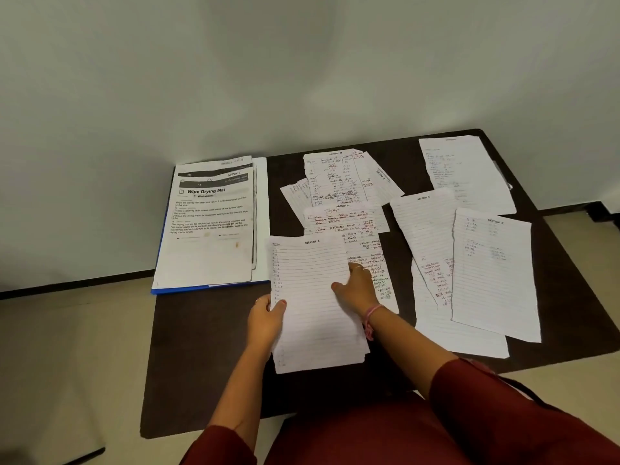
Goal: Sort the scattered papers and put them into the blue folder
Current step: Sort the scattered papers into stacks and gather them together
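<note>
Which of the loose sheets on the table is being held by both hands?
The lined sheet headed Section 1, nearest the person; left hand grips its edge, right hand rests on it.

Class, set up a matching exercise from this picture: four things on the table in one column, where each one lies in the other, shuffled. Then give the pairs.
Things:
1. printed sheet
2. blue folder
3. lined stack
4. far sheet

Places:
A. back right corner of the table
B. between left hand and right hand
C. top of the pile on the folder
D. left side, under a pile

Pairs: 1-C, 2-D, 3-B, 4-A
</note>
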